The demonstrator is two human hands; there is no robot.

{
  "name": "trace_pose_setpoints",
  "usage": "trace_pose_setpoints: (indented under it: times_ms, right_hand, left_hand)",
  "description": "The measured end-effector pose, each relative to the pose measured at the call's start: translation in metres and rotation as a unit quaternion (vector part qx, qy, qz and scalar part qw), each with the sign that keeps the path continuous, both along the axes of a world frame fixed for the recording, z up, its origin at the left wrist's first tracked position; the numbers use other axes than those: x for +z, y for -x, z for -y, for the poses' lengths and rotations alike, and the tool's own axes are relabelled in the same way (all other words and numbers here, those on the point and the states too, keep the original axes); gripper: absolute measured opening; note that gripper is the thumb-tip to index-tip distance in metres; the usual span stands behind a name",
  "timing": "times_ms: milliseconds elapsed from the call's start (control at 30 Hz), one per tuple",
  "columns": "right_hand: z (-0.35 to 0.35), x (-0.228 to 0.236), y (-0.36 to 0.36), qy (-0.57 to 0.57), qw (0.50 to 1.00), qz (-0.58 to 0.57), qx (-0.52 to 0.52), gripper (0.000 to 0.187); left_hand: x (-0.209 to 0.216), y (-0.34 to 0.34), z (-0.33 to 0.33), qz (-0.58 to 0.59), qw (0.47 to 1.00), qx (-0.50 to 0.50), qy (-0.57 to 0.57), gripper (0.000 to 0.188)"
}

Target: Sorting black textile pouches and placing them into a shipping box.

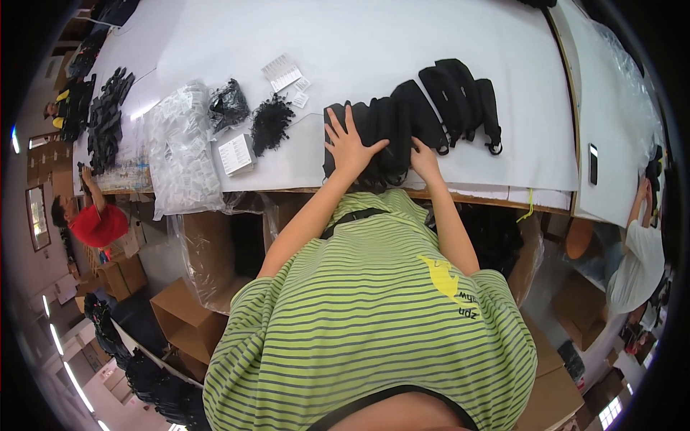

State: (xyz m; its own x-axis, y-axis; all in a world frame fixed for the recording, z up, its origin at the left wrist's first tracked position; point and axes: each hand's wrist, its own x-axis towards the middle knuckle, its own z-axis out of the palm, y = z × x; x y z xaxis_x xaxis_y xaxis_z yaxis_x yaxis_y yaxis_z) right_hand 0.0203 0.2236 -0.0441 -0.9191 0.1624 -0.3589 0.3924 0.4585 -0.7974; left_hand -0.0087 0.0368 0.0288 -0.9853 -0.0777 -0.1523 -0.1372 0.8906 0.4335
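Several black fabric pouches [369, 115] lie side by side in an overlapping row at the near edge of the white table. My left hand [349, 151] rests on them with its fingers spread and its thumb pointing right. At the right side of the row, my right hand [425, 162] has its fingers curled in on the edge of a black pouch [415, 108]; its fingertips are partly hidden. Just right of this row, more black pouches [451, 93] lie fanned out, with small loops at their near ends.
Left of my hands are a bunch of black cords [272, 122], a stack of white labels [236, 154], a dark plastic bag [228, 104] and a clear bag of white pieces [187, 151]. Cardboard boxes [188, 316] stand below the table. Two people work nearby, in red [99, 226] and white [636, 269].
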Motion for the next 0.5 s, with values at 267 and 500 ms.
trace_pose_setpoints:
  times_ms: [267,500]
  right_hand:
    - [-0.004,0.030,-0.008,0.035,0.998,-0.059,0.010,0.041]
    - [0.014,0.046,-0.013,0.072,0.996,-0.052,0.015,0.055]
  left_hand:
    - [-0.002,-0.002,0.003,-0.014,1.000,-0.008,-0.008,0.126]
    - [0.003,-0.001,0.004,0.003,1.000,-0.007,0.011,0.124]
